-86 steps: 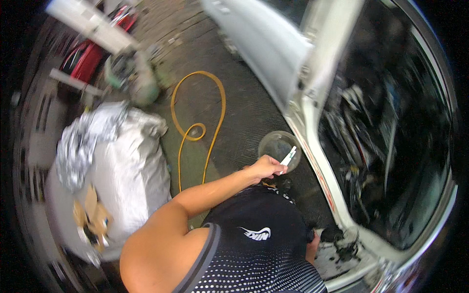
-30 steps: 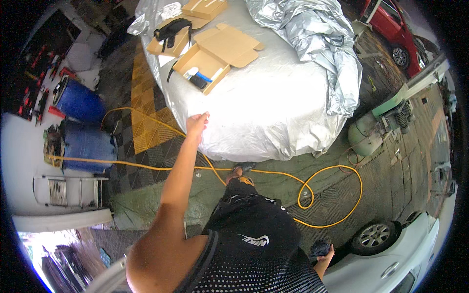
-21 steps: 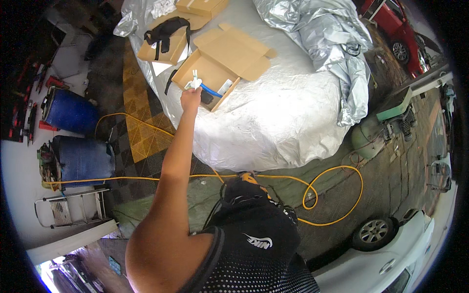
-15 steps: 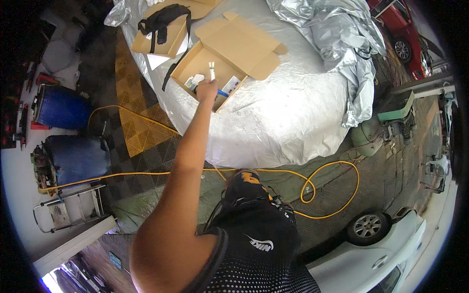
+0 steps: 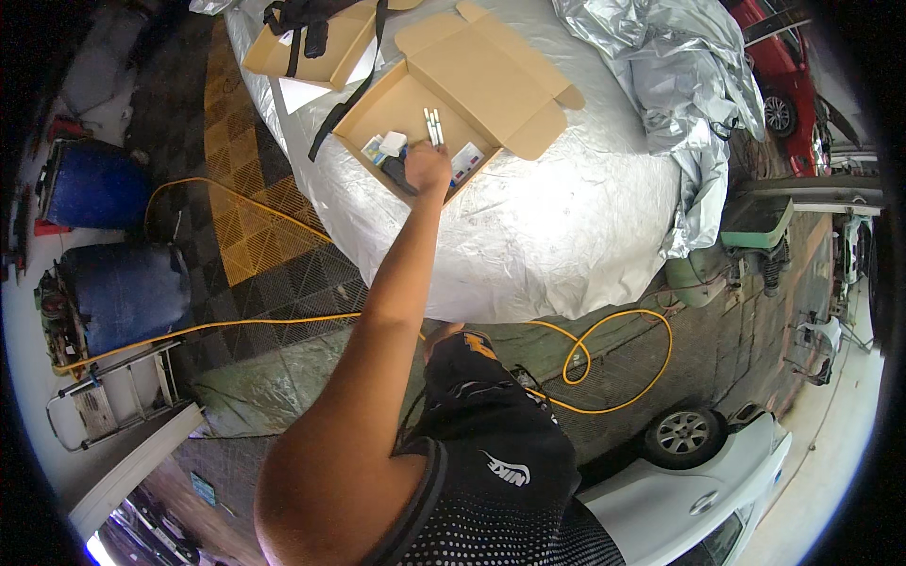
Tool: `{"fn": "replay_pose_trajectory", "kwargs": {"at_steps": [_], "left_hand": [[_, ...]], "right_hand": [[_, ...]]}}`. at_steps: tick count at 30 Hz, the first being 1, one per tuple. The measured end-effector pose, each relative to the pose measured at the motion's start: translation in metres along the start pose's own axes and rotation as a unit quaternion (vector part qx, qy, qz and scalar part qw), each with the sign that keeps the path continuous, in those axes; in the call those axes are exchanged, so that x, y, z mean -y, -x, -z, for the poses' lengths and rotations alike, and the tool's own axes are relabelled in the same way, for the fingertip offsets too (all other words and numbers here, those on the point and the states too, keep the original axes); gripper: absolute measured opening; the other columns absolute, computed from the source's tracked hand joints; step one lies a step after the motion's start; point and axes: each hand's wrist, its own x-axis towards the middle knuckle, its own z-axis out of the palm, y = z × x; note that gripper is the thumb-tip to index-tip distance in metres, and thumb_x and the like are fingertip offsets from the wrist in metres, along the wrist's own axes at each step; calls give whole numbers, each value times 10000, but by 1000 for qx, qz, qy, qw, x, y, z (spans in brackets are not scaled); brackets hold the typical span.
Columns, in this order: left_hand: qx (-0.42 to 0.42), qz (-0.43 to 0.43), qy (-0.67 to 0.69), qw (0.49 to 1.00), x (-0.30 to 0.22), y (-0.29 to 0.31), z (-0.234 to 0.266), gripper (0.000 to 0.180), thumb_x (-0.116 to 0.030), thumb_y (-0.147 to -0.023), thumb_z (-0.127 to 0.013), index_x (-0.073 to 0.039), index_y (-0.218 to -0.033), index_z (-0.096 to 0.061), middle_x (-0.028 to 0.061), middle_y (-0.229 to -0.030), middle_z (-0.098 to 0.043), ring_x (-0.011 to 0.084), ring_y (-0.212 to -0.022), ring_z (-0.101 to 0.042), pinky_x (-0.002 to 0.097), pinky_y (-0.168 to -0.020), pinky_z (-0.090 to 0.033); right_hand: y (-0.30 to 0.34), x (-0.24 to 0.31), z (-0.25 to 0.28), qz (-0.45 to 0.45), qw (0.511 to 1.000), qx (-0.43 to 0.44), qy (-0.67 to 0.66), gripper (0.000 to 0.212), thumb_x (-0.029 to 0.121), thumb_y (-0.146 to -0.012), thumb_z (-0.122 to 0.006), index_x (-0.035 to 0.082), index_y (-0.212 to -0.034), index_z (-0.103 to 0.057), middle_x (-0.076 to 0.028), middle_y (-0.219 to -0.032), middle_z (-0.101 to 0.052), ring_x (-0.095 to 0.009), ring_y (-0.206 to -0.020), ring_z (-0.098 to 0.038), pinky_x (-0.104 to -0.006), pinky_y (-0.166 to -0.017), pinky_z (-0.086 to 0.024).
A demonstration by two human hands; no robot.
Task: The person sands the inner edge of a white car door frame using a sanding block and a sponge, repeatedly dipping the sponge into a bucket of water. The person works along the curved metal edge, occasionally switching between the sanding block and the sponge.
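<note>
My left hand (image 5: 429, 168) reaches into an open cardboard box (image 5: 377, 102). Its fingers are closed around two slim white sticks, pen-like in shape (image 5: 433, 127), which point away from me. To the left of the hand in the box lie a small white block (image 5: 394, 143), a printed card (image 5: 374, 149) and a dark item (image 5: 399, 174), partly covered by the hand. On the right side a white card with coloured marks (image 5: 466, 160) rests near the box wall. The box's lid (image 5: 486, 71) is folded back to the right. My right hand does not show.
Silver sheeting (image 5: 566, 236) covers the surface under the box. A second cardboard box (image 5: 330, 61) with a black strapped item (image 5: 311, 40) stands at the far left. A yellow hose (image 5: 651, 373) loops across the floor. Blue drums (image 5: 123, 292) stand left, a white car (image 5: 698, 491) lower right.
My left hand has shifted slightly toward me and right within the box, the white sticks moving with it. The view has also shifted, and the blue part beside the hand is now mostly hidden.
</note>
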Motion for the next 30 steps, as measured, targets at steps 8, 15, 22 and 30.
{"fn": "replay_pose_trajectory", "kwargs": {"at_steps": [8, 15, 22, 30], "left_hand": [[-71, -138, 15, 988, 16, 18, 19, 256, -262, -879, -720, -27, -974, -683, 156, -935, -668, 343, -870, -654, 471, -764, -537], [213, -218, 112, 946, 133, 186, 108, 405, -228, -970, -659, -8, -1295, -558, 154, -1033, -586, 244, -840, -575, 373, -767, -506], [730, -42, -240, 638, 237, 287, 99, 552, -526, -911, -669, -11, -1110, -649, 139, -948, -663, 237, -852, -644, 413, -704, -521], [644, -211, -393, 621, 85, 115, 102, 732, -672, -840, -656, 57, -826, -724, 209, -816, -715, 338, -763, -695, 438, -701, -520]], "right_hand": [[-3, -5, -14, -6, 1000, 8, -10, 542, 417, -969, -492, 57, -1374, -525, -156, -1334, -594, -355, -1047, -657, -486, -918, -532], [-12, -29, -23, -16, 998, 5, -56, 551, 442, -956, -508, 53, -1344, -554, -153, -1299, -622, -370, -1053, -657, -501, -932, -526], [-11, -69, -2, -22, 995, 5, -95, 561, 467, -944, -524, 48, -1314, -583, -150, -1263, -651, -386, -1060, -656, -517, -946, -520], [-22, -166, 63, 90, 975, 41, -198, 516, 466, -959, -529, 39, -1224, -647, -151, -1176, -699, -372, -1034, -672, -516, -925, -535]]}}
